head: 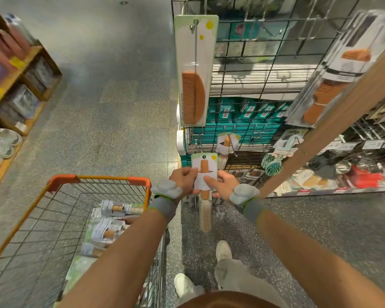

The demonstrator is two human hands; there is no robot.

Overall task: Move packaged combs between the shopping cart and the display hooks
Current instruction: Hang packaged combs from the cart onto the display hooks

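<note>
Orange rim marks the cart (98, 177) at the lower left of the head view, the only view given. Both hands hold one pack (203, 166) upright in front of the wire grid (265, 70), just right of the cart's far corner, with its hang-hole uppermost and its bristles hanging below the hands. The left hand (183, 176) pinches the card's left edge with curled fingers. The right hand (222, 185) pinches the right side, thumb laid across the card's front.

As a judgement, the task is partway through. The pack is out of the cart and level with the lower hooks, but whether it already sits on a hook I cannot tell, nor which way it is going. If stock is going up, the cart load is what remains.

Counts:
- One pack is in hand.
- The cart packs (111, 221) number at least three; they overlap, so there may be more.
- One hung comb (193, 96) is on the top hook (195, 24).
- A comb stack (333, 85) of several cards hangs at the right, too overlapped to count.
- One brush pack (228, 142) is on a lower hook.
- One green brush (271, 166) hangs to its right.
</note>
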